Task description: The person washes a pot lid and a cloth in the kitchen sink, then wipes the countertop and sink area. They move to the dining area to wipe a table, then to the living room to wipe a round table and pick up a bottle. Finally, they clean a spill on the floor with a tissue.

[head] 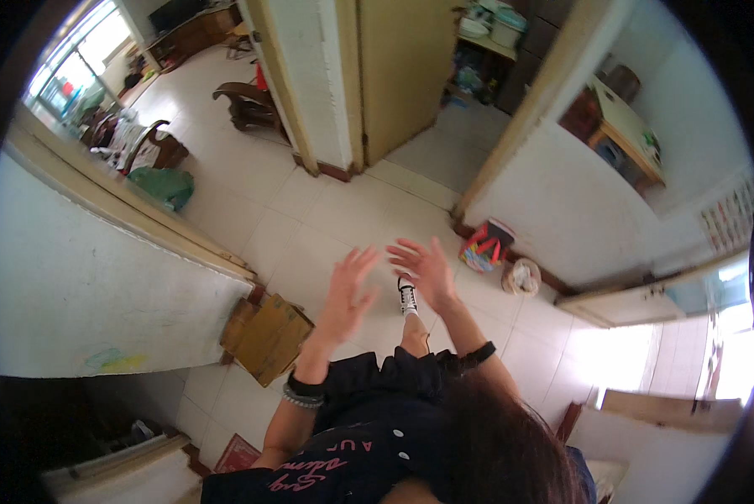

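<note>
Both of my hands are raised in front of my body, over the tiled floor [276, 239]. My left hand [347, 299] is slightly blurred, its fingers apart and nothing in it. Close by on the right, my right hand [424, 271] is also empty, with spread fingers. Beneath it shows a white lace-up shoe [407, 296] on my one visible foot. Dark bands circle both wrists or forearms, and a beaded bracelet [303, 397] sits on the left one.
A flattened cardboard piece [270, 340] leans at the left wall corner. A red patterned bag [487, 246] and a small waste bin [522, 278] stand along the right wall. Ahead, a yellowish door [405, 75] stands ajar. A green bag [163, 186] lies by the left doorway.
</note>
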### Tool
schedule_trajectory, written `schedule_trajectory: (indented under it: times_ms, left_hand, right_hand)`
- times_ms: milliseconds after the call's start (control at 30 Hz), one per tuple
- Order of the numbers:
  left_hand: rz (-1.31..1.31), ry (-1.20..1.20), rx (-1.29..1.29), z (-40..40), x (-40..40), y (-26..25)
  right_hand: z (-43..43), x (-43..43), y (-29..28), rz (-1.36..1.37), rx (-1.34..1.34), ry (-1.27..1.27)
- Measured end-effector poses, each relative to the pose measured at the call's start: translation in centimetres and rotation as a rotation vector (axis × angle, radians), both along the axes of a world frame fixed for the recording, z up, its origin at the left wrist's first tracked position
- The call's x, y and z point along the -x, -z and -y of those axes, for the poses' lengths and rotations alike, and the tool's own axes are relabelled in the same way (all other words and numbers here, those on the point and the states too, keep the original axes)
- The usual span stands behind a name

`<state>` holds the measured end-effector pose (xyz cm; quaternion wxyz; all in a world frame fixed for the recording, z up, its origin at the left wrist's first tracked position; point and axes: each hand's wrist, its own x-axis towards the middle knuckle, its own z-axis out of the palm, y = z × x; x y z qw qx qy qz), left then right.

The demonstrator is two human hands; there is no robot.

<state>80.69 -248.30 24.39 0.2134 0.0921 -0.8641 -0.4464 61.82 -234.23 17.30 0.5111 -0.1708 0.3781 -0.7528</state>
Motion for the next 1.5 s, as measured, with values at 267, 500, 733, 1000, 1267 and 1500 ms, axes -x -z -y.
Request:
schedule_trajectory:
  times_ms: [267, 500, 733, 1000, 1267, 1500]
  left_hand:
    - [-0.161, -0.253, 0.444, 8.8, 14.5, -1.5]
    - [0.123, -0.709, 0.556, 22.3, 14.7, -0.1]
    - [0.104, -1.316, 0.165, 34.3, 9.0, 1.9]
    - [-0.193, -0.950, 0.184, 51.4, 19.4, -3.4]
    - [-0.065, -0.674, 0.424, 69.9, 21.4, -5.7]
    - [0.009, -0.588, 0.450, 84.4, 16.4, -3.5]
  right_hand:
    - [21.5, 4.4, -2.8, 0.305, 0.592, -0.475]
    - [31.5, 12.4, -11.0, 0.508, 0.116, -0.918]
    - [45.8, 17.5, -10.3, 0.793, 0.320, -1.248]
    - [68.0, 13.1, -7.4, 0.615, -0.011, -0.891]
    - [85.3, 11.5, -9.4, 0.306, 0.051, -0.792]
    - [98.9, 9.7, -8.1, 0.443, 0.165, -0.862]
